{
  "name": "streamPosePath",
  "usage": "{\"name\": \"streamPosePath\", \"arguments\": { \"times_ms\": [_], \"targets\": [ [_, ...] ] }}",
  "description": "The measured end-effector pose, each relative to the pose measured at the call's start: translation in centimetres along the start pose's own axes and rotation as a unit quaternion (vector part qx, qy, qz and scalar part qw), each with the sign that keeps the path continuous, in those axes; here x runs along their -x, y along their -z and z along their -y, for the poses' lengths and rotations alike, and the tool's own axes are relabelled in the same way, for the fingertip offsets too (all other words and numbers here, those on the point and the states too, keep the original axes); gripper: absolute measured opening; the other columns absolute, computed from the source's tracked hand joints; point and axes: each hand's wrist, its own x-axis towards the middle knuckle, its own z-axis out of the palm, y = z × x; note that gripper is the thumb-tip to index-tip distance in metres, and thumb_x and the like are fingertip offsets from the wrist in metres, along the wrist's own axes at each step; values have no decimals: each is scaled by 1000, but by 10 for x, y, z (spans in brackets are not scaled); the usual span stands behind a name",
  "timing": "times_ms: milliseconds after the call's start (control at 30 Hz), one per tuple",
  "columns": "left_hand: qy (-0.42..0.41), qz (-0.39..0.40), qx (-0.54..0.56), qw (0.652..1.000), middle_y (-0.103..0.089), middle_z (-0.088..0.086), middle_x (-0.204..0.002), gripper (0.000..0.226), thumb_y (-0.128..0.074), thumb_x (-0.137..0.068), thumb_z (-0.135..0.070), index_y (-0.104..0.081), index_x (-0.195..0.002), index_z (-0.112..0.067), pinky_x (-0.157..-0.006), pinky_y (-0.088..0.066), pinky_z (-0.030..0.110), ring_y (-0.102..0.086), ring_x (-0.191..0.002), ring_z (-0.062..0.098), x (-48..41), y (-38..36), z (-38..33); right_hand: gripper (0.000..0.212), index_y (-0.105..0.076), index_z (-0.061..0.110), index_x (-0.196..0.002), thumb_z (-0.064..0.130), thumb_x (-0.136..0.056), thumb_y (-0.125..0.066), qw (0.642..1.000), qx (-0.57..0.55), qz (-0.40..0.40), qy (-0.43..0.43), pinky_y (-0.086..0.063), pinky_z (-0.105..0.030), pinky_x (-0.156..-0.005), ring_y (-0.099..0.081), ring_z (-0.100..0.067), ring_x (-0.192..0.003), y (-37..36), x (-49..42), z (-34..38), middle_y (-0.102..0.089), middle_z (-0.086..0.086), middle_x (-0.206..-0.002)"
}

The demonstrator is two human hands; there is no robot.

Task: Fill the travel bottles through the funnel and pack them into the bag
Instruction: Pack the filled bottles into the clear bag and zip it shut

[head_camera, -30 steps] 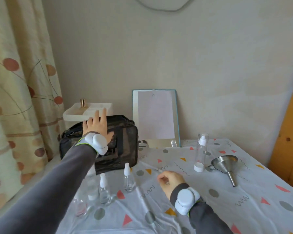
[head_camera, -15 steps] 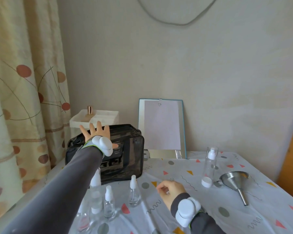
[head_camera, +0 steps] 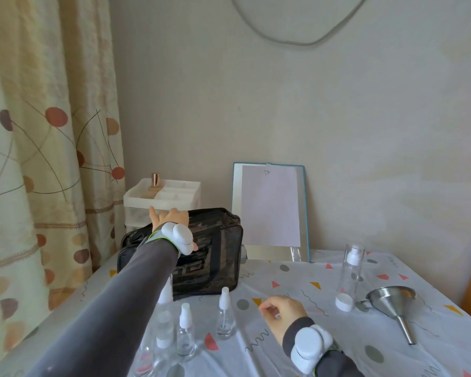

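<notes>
A black mesh toiletry bag (head_camera: 210,257) stands at the back left of the table. My left hand (head_camera: 169,217) reaches over its top with fingers spread, at the far edge of the bag. My right hand (head_camera: 282,312) rests on the tablecloth near the front, fingers loosely curled, holding nothing. Several small clear spray bottles (head_camera: 225,315) with white caps stand in front of the bag. A taller clear pump bottle (head_camera: 350,270) stands at the right, a white cap (head_camera: 343,302) at its foot. A steel funnel (head_camera: 392,302) lies on its side beside it.
A white drawer organiser (head_camera: 174,197) with a gold-capped bottle (head_camera: 155,180) stands behind the bag. A blue-framed board (head_camera: 269,208) leans on the wall. A patterned curtain (head_camera: 46,159) hangs at the left. The patterned tablecloth (head_camera: 297,278) covers the table.
The view has tilted up, so everything sits lower in frame. My left hand has reached a little farther across the bag's top. My right hand has stayed in place.
</notes>
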Motion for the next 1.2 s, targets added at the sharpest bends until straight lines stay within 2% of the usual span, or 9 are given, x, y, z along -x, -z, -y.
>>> {"name": "streamPosePath", "arguments": {
  "times_ms": [167,367,467,667,800,900,967,1033,1200],
  "targets": [
    [-15,-14,60,998,-48,6,-114,32,-59,-83,-16,-46,-112,-15,-110,-17,52,-51,-111,31,3,6,-1,20,-68,21,-98,20,-89,-51,1000,0,-5,2,-36,-9,-68,-56,-10,-82,-2,0,8,-68,3,-103],
    [-32,-126,90,987,-43,7,-123,41,-55,-86,-10,-40,-124,-12,-113,-9,48,-47,-116,31,12,15,-9,18,-67,23,-97,21,-89,-51,1000,-13,-13,-11,-44,-16,-80,-58,-11,-91,4,-5,9,-66,4,-105],
    [-60,-201,118,971,-45,7,-122,38,-55,-86,-10,-43,-122,-11,-113,-7,46,-46,-115,31,18,27,-15,19,-62,22,-105,20,-90,-52,999,-22,-35,-2,-43,-15,-83,-57,-9,-95,12,-6,14,-59,6,-109],
    [-135,-329,152,922,-50,6,-114,36,-58,-82,-9,-51,-118,-11,-100,-13,35,-47,-108,29,49,66,-41,35,-55,16,-119,11,-84,-59,972,-30,-214,91,-26,-15,-96,-45,-18,-115,52,2,39,-51,1,-120],
    [-193,-383,176,886,-53,9,-109,35,-60,-80,-6,-56,-114,-8,-92,-16,33,-50,-103,29,76,86,-59,41,-62,3,-108,-4,-68,-70,898,-28,-404,174,-32,-27,-96,-50,-27,-108,92,12,63,-58,-15,-113],
    [-222,-392,198,870,-54,8,-107,34,-61,-80,-5,-56,-113,-8,-88,-18,32,-49,-103,29,98,102,-75,41,-60,4,-109,1,-69,-68,857,-19,-468,216,-32,-30,-96,-43,-20,-110,120,22,73,-58,-14,-115],
    [-236,-391,209,865,-53,7,-110,34,-60,-82,-8,-54,-115,-10,-87,-18,31,-48,-105,27,107,111,-84,44,-60,6,-111,3,-68,-68,850,-9,-478,220,-30,-30,-96,-41,-19,-113,134,29,77,-56,-12,-119],
    [-243,-365,224,870,-52,6,-110,36,-59,-82,-8,-53,-117,-11,-88,-19,31,-47,-107,27,127,114,-94,51,-58,8,-115,3,-66,-70,862,13,-467,200,-29,-31,-97,-39,-21,-115,143,47,73,-54,-12,-123],
    [-275,-323,242,872,-53,6,-112,37,-59,-84,-7,-52,-120,-12,-89,-18,30,-44,-106,27,166,108,-118,72,-51,17,-129,10,-61,-75,873,124,-454,125,-35,-46,-94,-43,-32,-121,158,78,59,-49,-7,-133]
  ]
}}
